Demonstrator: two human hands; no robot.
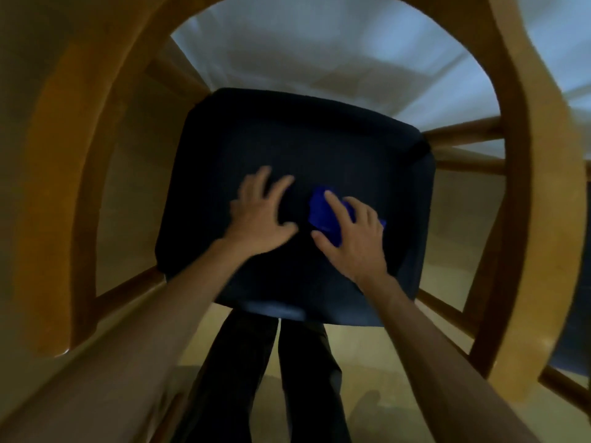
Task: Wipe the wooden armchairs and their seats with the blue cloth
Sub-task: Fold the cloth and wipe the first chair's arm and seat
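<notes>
I look straight down at a wooden armchair (pixel 524 174) with a dark navy seat cushion (pixel 319 139). A bright blue cloth (pixel 323 215), bunched up, lies on the middle of the seat. My right hand (pixel 355 235) lies flat on the cloth with fingers spread and covers its right part. To the left of the cloth, my left hand (pixel 259 215) rests on the bare cushion, fingers apart, holding nothing; it looks blurred. The chair's curved armrests (pixel 54 174) arc around both sides of the seat.
Wooden rails (pixel 463 145) join the seat to the frame on the right. My dark trouser legs (pixel 256 378) stand at the seat's front edge. A pale tablecloth or sheet (pixel 319 52) lies beyond the chair back. Another chair's dark seat (pixel 575 314) shows at the far right.
</notes>
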